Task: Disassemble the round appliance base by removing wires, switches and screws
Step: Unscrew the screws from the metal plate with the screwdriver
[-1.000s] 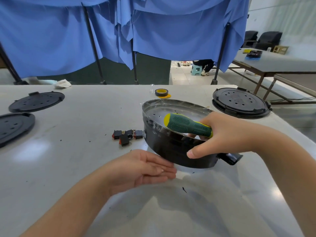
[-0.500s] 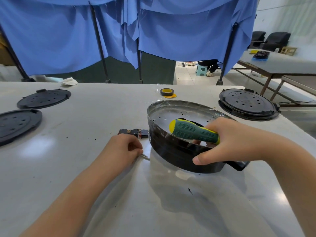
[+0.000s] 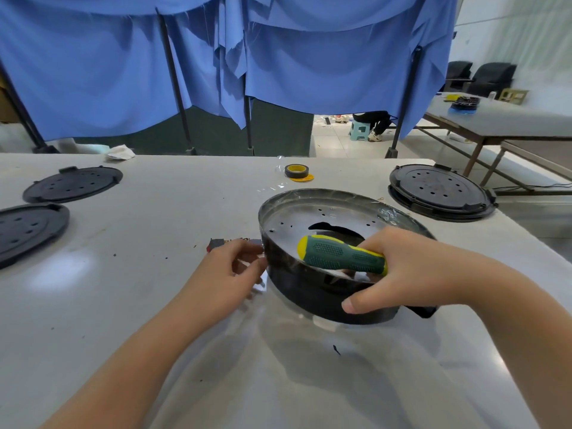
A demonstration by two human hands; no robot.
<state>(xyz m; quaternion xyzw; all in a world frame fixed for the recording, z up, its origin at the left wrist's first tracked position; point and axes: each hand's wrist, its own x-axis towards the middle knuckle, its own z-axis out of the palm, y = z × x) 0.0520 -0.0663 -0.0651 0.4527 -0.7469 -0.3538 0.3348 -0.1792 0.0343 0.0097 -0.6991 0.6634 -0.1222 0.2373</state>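
The round appliance base (image 3: 325, 292) sits tilted on the counter (image 3: 130, 305) a little right of centre and near the person, its far-left rim raised and its shiny perforated metal plate facing up. The right hand (image 3: 411, 270) clamps its near-right edge, thumb pressed on the black outer wall while the curled fingers (image 3: 376, 243) pin a green-and-yellow screwdriver (image 3: 340, 257) against the palm, its handle lying across the opening; the tip is hidden. The left hand (image 3: 227, 274) is at the base's left wall, fingers curled in toward the thumb as if pinching something small there, but what it holds cannot be made out. Just beyond its knuckles lie removed switches (image 3: 216, 244), red and black, on the counter. The likely trouble is that the base, propped on edge and steadied by one busy hand, slips on the glossy surface when the left hand pulls, or a loose screw rolls away; the thin metal rim could also nick a finger. The counter is pale grey and glossy, flecked with dark crumbs. On it are two black round covers (image 3: 74, 184) at far left, a third (image 3: 439, 191) at far right, a roll of yellow tape (image 3: 296, 171) and a crumpled cloth (image 3: 120, 152). Blue curtains (image 3: 278, 57) hang behind on dark poles; through a gap a seated person shows on a small stool (image 3: 359, 130), and another table (image 3: 495, 122) stands at right.
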